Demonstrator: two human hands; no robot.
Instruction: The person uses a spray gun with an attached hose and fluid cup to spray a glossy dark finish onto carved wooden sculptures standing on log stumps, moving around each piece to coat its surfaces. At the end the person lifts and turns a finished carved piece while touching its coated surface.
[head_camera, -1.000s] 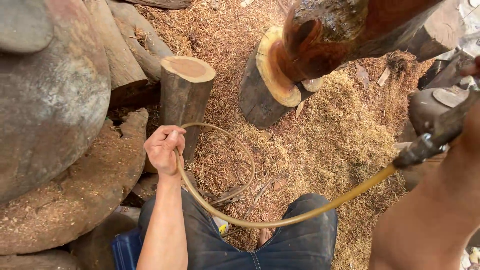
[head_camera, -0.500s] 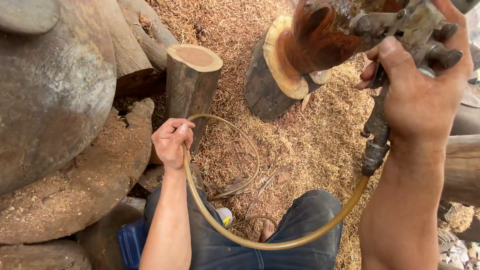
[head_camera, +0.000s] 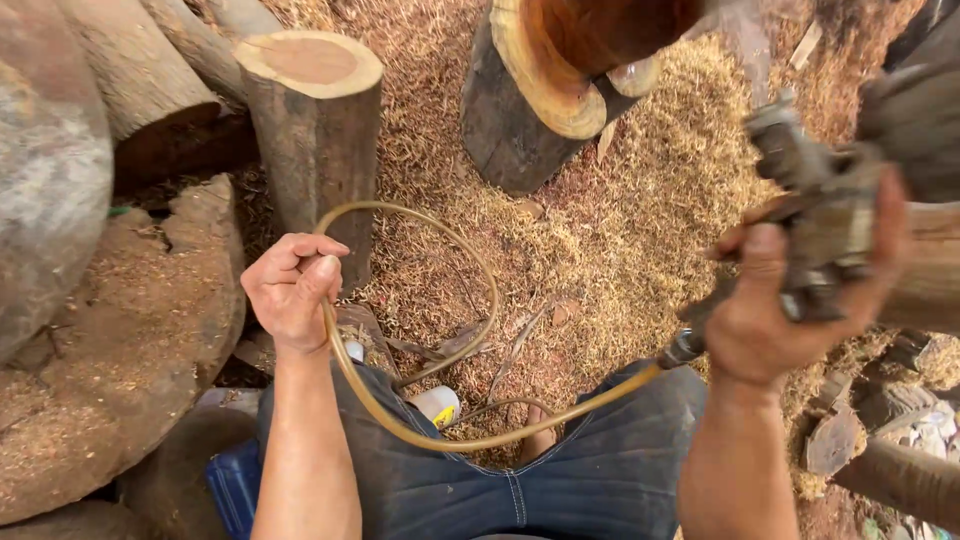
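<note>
Left hand (head_camera: 292, 290): my grip is curled tight around the yellowish hose (head_camera: 420, 425), which loops over my lap and the sawdust-covered ground (head_camera: 600, 220) beside an upright log (head_camera: 318, 140). Right hand (head_camera: 790, 300): my grip is wrapped closed around a grimy, blurred power tool (head_camera: 815, 200) where the hose ends.

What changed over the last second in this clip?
The right hand came up and toward the middle of the view, lifting the grimy power tool in its grip beside the reddish workpiece. The left hand stayed closed on the yellowish hose near the upright log.
</note>
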